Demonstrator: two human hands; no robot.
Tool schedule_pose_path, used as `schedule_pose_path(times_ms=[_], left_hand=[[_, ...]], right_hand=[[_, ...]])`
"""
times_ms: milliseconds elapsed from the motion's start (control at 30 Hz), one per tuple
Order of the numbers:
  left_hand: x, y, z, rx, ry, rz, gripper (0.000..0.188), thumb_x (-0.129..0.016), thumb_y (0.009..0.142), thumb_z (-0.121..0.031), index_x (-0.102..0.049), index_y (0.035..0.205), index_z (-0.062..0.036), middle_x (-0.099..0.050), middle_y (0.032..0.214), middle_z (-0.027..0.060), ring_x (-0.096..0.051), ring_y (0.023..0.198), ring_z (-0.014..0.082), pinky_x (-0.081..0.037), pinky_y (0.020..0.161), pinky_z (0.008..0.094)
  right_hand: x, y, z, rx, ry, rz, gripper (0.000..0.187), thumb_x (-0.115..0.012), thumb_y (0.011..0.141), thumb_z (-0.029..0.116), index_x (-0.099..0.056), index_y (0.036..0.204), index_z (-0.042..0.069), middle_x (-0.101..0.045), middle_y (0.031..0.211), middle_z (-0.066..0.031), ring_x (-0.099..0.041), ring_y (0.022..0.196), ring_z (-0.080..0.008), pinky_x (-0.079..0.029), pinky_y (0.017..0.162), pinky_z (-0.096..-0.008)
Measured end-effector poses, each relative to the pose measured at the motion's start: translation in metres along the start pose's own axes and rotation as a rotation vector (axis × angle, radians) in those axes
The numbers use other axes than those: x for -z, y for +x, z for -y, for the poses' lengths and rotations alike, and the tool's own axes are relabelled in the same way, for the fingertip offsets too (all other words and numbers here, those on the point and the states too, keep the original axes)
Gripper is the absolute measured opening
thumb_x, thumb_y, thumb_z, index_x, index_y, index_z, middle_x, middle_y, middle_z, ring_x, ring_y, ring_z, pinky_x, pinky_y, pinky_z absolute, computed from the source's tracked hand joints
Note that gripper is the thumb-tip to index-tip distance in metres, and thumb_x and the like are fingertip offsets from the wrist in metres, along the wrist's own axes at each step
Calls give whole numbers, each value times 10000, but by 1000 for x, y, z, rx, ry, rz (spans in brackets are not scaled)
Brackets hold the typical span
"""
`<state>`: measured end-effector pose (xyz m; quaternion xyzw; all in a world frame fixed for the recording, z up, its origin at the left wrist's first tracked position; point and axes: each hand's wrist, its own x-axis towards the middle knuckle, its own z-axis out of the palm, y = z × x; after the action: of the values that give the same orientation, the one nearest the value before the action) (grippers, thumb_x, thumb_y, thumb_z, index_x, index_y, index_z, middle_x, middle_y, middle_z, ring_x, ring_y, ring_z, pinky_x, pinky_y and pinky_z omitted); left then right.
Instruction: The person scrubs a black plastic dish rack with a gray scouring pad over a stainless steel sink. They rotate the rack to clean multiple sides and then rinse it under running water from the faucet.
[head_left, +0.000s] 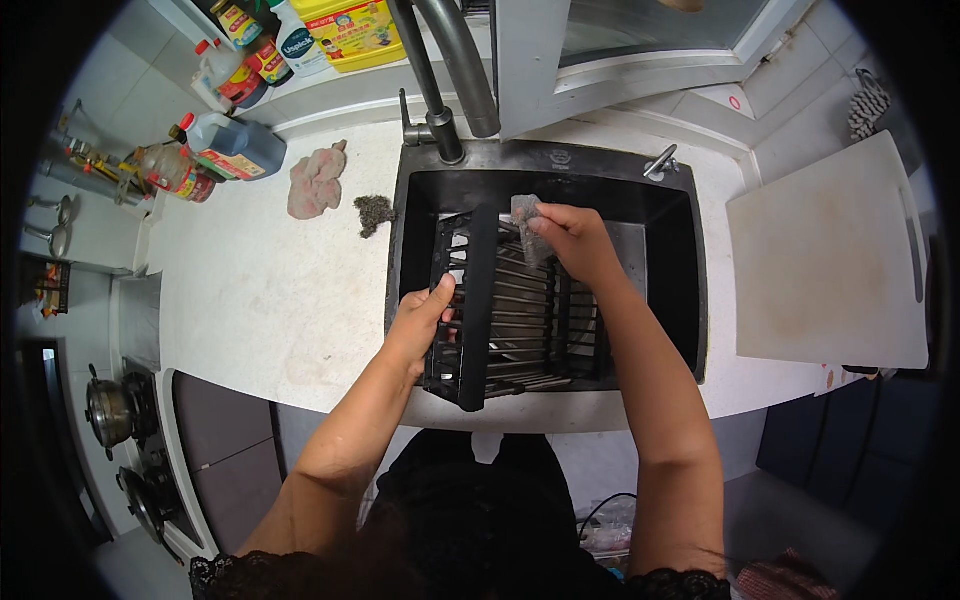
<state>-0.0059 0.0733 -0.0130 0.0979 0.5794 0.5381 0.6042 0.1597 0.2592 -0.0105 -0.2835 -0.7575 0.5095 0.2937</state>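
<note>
A black dish rack (pixel 480 300) with metal rods stands tilted inside the dark sink (pixel 675 300). My left hand (pixel 420 320) grips the rack's near-left side, thumb over its frame. In my right hand (pixel 575 240), thumb and fingers pinch a thin greyish cleaning cloth (pixel 528 232), which hangs down at the far part of the rack, by the rods. Whether the cloth touches the rods I cannot tell. On the counter left of the sink lies a dark steel wool scourer (pixel 374 215).
A dark faucet (pixel 440 120) rises behind the sink. A pinkish rag (pixel 317 181) lies on the white counter (pixel 260 290). Bottles (pixel 235 145) crowd the back left corner. At right a white cutting board (pixel 825 260) leans by the wall; pots (pixel 110 410) stand far left. An open window frame (pixel 620 75) overhangs the back.
</note>
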Motion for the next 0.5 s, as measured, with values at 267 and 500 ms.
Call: schedule_pose_path(times_ms=[267,500], left_hand=[[5,1,-3,7,32,4,445,-541,886,-517,-569,830,-76,-537,702,-2,-540,600,92,-460,559,229],[-15,-5,8,46,-24,33,508,-478,930,-470,-628,880,13,-662,816,113,-632,638,146,-545,558,266]], right_hand=[[-9,3,-13,-213,278,-178,226,-594,867,183,-642,993,1,-646,816,-57,-570,755,-104,-440,671,-255],[-53,-8,-3,148,-302,-347,248,-595,724,30,-610,967,74,-629,881,-139,-576,857,-346,-436,775,-423]])
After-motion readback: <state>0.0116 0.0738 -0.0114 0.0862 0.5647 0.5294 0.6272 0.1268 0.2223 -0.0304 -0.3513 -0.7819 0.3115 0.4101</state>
